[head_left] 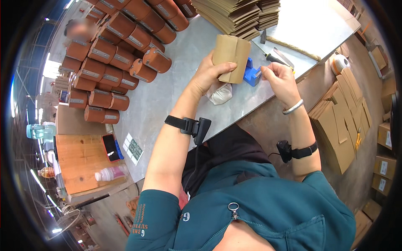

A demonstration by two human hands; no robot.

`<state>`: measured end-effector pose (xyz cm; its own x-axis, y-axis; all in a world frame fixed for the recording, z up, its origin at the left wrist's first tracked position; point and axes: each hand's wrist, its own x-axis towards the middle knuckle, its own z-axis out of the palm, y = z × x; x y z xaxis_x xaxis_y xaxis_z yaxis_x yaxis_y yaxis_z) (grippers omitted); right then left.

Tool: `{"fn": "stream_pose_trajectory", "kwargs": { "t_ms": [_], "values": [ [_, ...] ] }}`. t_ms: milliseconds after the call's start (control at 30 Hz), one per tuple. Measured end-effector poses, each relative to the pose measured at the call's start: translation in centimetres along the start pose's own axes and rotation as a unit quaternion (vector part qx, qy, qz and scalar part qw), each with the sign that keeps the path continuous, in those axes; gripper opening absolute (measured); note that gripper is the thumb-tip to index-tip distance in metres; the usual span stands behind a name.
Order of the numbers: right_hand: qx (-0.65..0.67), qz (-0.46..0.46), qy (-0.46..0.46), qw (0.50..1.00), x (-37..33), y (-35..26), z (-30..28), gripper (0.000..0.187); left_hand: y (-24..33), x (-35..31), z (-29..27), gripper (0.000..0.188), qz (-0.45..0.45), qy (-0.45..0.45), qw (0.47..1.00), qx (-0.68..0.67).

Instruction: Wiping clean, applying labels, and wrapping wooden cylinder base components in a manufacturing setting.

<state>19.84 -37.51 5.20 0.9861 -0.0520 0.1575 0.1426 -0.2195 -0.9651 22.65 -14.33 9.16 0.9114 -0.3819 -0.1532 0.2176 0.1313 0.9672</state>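
Note:
A brown cardboard sleeve (231, 54), rolled into a cylinder with its seam showing, stands tilted over the grey metal table (167, 90). Around its lower left side my left hand (207, 72) is closed, thumb across the front. Just right of the sleeve is a blue tape dispenser (251, 75), partly hidden behind it. Beside the dispenser, my right hand (282, 81) has thumb and forefinger pinched together; what is between them, if anything, is too small to make out. A white cloth bundle (220, 94) lies below the sleeve.
Reddish-brown cylinders (112, 74) with metal strips are stacked at left. Cardboard sheets (234, 19) pile at the back. A hammer (263, 37) and a green-black screwdriver (270, 56) lie to the right. A phone (111, 147) and a bottle (112, 172) rest at lower left.

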Motion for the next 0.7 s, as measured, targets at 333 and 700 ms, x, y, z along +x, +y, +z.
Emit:
{"fn": "stream_pose_trajectory", "kwargs": {
  "t_ms": [333, 700],
  "values": [
    [-0.039, 0.138, -0.031, 0.989, -1.7, 3.9, 0.0, 0.026, 0.1, 0.1, 0.4, 0.070, 0.018, -0.008, 1.000, 0.004],
    [0.004, -0.161, -0.094, 0.982, -2.7, -7.1, 0.6, 0.017, -0.3, -2.1, 1.7, 0.077, 0.083, 0.074, 0.979, 0.168]
  ]
}}
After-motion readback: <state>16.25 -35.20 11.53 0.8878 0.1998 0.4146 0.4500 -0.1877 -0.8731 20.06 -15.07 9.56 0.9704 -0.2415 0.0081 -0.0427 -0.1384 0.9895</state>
